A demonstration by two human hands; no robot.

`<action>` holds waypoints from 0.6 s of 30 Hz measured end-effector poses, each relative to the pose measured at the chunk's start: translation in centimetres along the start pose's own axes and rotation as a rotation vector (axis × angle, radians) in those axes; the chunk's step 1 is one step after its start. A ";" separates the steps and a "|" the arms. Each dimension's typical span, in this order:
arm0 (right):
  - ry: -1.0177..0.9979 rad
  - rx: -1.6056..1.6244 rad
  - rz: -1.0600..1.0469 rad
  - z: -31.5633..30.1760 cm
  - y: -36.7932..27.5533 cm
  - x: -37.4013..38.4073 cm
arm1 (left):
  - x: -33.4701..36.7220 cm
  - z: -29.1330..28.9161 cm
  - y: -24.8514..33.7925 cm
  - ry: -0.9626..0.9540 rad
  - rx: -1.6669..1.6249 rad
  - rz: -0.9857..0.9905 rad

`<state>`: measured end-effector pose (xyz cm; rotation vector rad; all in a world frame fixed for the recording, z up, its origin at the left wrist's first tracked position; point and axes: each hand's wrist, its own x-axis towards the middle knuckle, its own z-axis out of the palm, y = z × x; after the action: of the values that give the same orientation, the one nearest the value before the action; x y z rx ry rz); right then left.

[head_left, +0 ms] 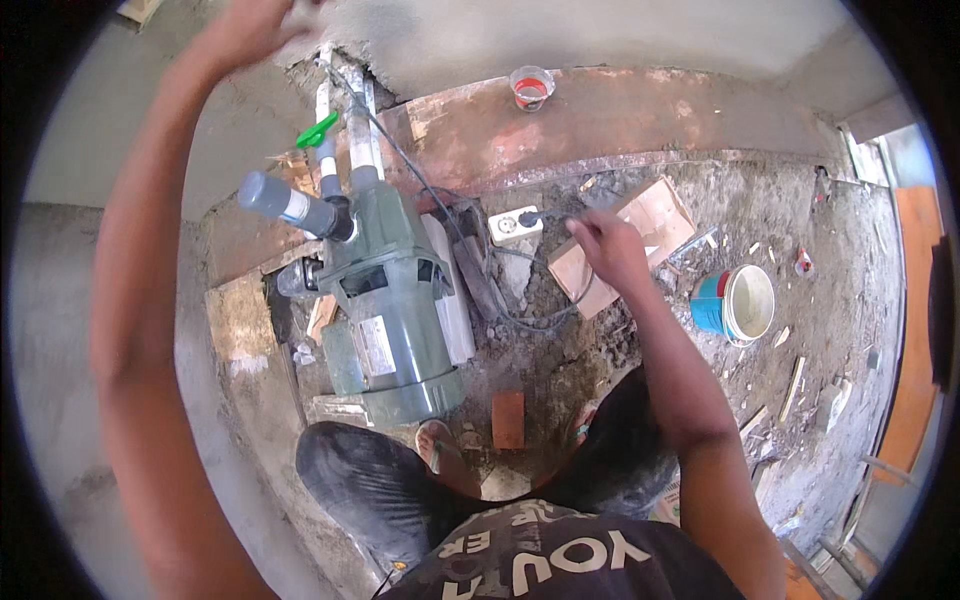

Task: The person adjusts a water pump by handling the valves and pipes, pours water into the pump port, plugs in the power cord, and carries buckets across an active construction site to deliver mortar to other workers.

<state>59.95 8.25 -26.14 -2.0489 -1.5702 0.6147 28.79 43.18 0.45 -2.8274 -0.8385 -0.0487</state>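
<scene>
We see right hand [612, 248] at cord [556, 214], left hand [250, 32] raised; cannot tell whether either grip closes. Judge cord light, flexible; hold by plug [529, 218].

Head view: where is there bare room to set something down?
The reddish ledge right of the small cup looks bare, as does the dirt between the red brick and the cable. Crowded: around the white socket, with the plug, cardboard box and right hand close by.
</scene>
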 end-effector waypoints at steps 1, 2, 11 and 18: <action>0.001 -0.117 -0.087 0.9 0.8 1.5 | 1.9 -1.5 2.0 0.113 -0.017 -0.036; 0.029 -0.191 -0.198 1.8 1.4 3.2 | 3.4 -1.2 5.8 0.192 -0.063 -0.084; -0.340 -0.702 -0.512 12.2 4.2 10.9 | -2.6 27.8 30.5 -0.273 -0.278 -0.450; -0.404 -0.796 -0.744 11.8 4.6 9.8 | -6.1 32.8 34.4 -0.224 -0.482 -0.499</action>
<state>58.51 17.94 -38.75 -1.5980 -2.9574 0.1016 41.60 18.01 -38.26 -2.9946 -1.7814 -0.0031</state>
